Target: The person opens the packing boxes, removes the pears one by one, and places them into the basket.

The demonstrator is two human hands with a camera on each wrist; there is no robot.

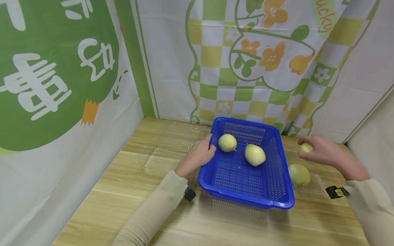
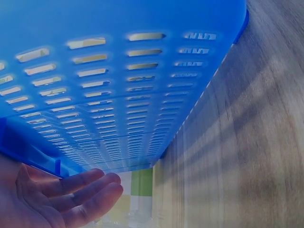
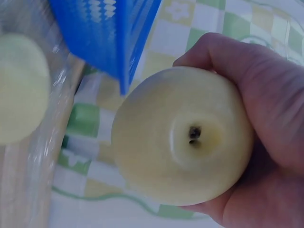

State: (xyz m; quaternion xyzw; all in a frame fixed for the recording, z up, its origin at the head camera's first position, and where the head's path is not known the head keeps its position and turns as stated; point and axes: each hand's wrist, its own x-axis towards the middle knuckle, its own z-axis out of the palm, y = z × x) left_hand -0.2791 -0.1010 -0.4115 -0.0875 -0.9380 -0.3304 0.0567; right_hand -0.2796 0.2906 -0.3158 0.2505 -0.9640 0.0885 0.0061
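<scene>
A blue plastic basket stands on the table with two pale yellow pears inside, one pear towards the left wall and another pear near the middle. My left hand grips the basket's left rim, thumb over the edge; in the left wrist view its fingers lie beneath the rim, outside the slotted wall. Right of the basket, my right hand holds a pear above the table, thumb and fingers round its sides. Beside the basket's right wall rests one more pear.
Clear plastic packaging lies on the wooden table left of the basket, and more clear plastic shows under the pear on the right. A patterned cloth curtain hangs behind the table.
</scene>
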